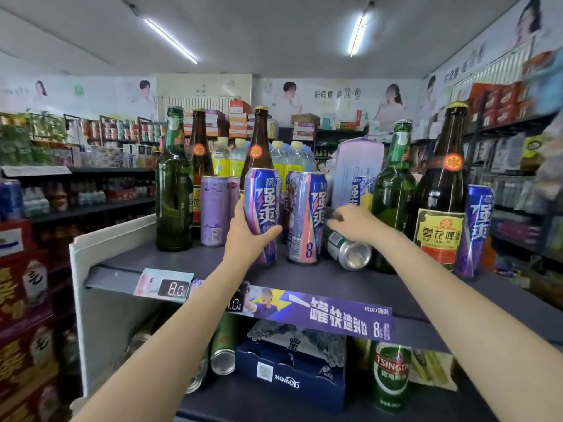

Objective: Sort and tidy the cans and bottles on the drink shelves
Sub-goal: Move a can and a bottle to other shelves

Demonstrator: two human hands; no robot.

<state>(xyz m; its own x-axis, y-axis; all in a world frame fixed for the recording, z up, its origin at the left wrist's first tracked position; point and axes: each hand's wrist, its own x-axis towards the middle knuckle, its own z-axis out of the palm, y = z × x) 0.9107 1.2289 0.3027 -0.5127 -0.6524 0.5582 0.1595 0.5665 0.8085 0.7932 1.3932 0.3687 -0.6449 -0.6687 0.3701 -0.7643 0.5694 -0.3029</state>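
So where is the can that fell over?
In the head view, the tipped can lies on the top shelf, right of centre, under the right hand, between the pink-and-purple can and a green bottle.

glossy metal cans (263, 214); shiny glass bottles (174, 190)

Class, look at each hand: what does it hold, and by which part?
The left hand grips the upright purple can around its lower body. The right hand rests on the toppled green can near its upper end; whether its fingers grip cannot be told.
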